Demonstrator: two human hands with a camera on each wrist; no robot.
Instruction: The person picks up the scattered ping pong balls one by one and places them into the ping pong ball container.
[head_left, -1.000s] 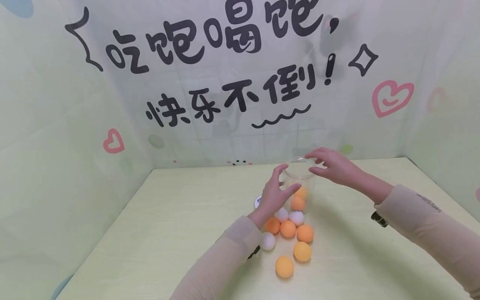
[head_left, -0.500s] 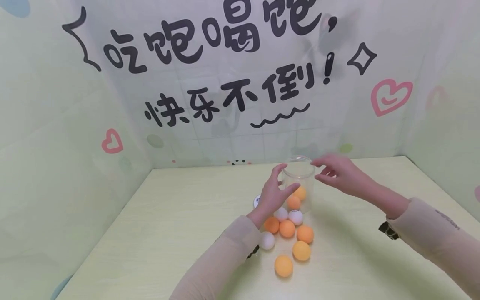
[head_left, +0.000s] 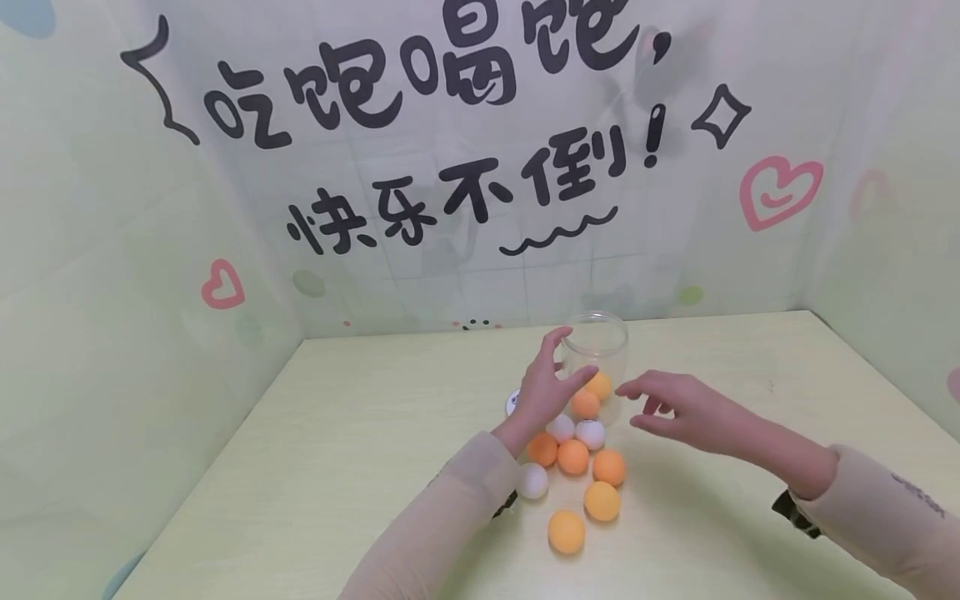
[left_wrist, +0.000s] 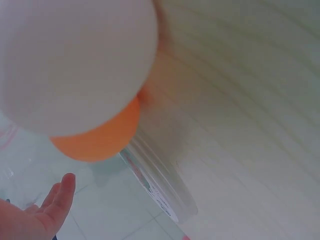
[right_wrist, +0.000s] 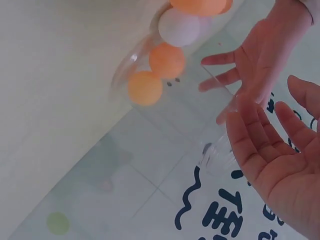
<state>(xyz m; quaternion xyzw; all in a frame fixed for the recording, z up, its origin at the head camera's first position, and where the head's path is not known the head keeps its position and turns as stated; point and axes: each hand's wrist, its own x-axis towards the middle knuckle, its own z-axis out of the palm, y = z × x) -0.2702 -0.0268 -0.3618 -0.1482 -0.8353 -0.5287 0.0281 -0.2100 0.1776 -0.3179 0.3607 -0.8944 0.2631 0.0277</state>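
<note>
Head view: from where I stand, left to right, a round lid (head_left: 513, 403) lies on the pale desk (head_left: 360, 450) beside the left hand (head_left: 543, 387), its grip curved around an upright clear jar (head_left: 609, 354) with two orange balls (head_left: 585, 405) inside. Loose white and orange balls (head_left: 573, 457) lie in front. The right hand (head_left: 686, 408), grip released, hovers just right of the jar.
</note>
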